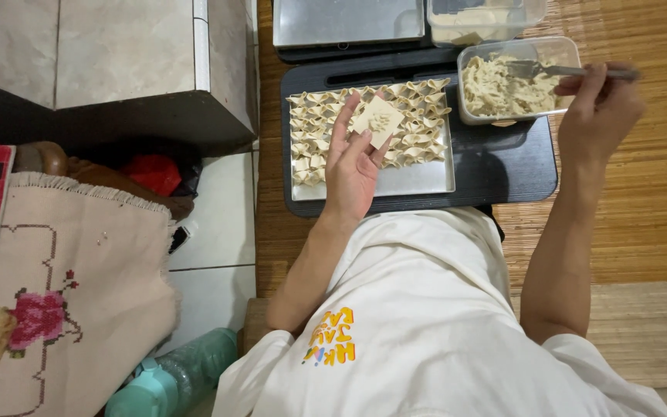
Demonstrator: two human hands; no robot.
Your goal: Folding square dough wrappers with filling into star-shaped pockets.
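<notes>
We are holding a square wrapper with filling on our open left hand. Our right hand is gripping a spoon in the filling tub. The tray is mostly filled with folded dumplings; one bare strip is waiting.

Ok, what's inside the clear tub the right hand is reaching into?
The clear tub holds pale, shredded-looking filling, heaped mostly to the left and middle. A metal utensil held by the right hand rests in it. The tub's bottom is covered by the filling.
</notes>
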